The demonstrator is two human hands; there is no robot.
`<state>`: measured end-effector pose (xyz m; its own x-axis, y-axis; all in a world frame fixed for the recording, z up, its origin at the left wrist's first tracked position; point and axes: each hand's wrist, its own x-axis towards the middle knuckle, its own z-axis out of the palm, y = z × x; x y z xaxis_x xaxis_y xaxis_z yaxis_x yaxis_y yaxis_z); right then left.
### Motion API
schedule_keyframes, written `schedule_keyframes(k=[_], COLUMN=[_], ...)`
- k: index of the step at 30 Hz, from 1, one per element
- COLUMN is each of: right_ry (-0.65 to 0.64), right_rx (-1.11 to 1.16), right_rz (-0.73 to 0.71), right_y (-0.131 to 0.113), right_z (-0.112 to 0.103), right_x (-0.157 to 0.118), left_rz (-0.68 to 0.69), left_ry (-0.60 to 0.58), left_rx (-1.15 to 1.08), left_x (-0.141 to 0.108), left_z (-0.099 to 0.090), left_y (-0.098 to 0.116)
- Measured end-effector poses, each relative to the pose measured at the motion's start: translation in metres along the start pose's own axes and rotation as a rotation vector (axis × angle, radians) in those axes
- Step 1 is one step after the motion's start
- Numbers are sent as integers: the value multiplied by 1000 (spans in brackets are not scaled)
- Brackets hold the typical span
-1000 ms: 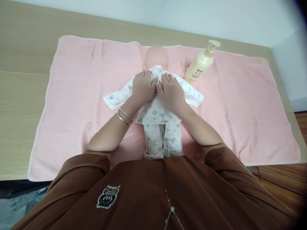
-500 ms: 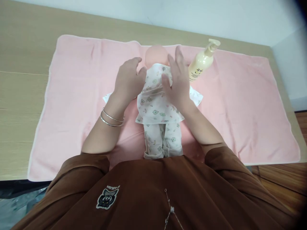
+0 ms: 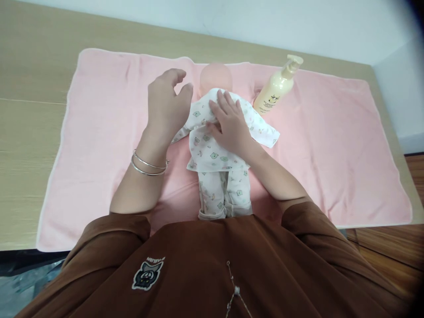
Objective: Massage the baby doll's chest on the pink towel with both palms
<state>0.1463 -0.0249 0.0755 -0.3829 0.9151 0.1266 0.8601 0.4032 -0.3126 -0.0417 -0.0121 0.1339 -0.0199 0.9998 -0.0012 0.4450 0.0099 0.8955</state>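
The shirt (image 3: 215, 157) is seemingly being smoothed by the right hand (image 3: 231, 124), fingers flat; the left hand (image 3: 168, 101) is raised, unclenched; light strokes seem needed.

I wear a loose brown top (image 3: 198, 260) with wide, short sleeves (image 3: 112, 234). On it is a dark patch (image 3: 146, 276) edged in white, perhaps an animal's head, though it is too small to be sure, with pale lettering (image 3: 155, 260) beside it. A thin silvery necklace (image 3: 236, 291) lies down my front. Two slim silver bangles (image 3: 145, 172) circle my left forearm (image 3: 135, 194).
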Motion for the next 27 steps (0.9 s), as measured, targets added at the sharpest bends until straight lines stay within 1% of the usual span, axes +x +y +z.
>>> schedule_keyframes(k=[2, 4, 9, 12, 14, 17, 18, 20, 21, 22, 25, 27], right_ry=[53, 72, -28, -11, -38, -166, -212, -248, -225, -165, 121, 285], right_rx=[8, -4, -16, -13, -23, -33, -33, -28, -22, -12, 33, 48], right_rz=[-10, 3, 13, -13, -28, -58, -67, -76, -69, -54, 56, 154], right_y=[-2, -3, -9, -13, -12, -2, 4, 19, 29, 38, 72, 96], right_z=[0, 1, 5, 2, -2, -12, -19, -39, -52, -65, -100, -110], right_x=[-1, -1, -3, -5, -4, 0, 0, -1, -2, -3, -7, -7], left_rz=[-11, -17, -19, -15, 44, 162, 168, 118, 74, 28, -136, -257], left_ry=[-45, -58, 14, -30, -16, 118, 142, 118, 82, 26, -218, -366], left_rx=[-62, -87, -29, -79, -129, -164, -196, -318, -392, -466, -683, -802], left_x=[-2, -3, -10, -14, -14, -7, -3, 7, 13, 20, 42, 58], left_z=[2, 4, 9, 11, 16, 26, 31, 42, 48, 55, 79, 97], left_y=[-1, -1, 11, 16, 15, 12, 12, 17, 20, 25, 46, 63])
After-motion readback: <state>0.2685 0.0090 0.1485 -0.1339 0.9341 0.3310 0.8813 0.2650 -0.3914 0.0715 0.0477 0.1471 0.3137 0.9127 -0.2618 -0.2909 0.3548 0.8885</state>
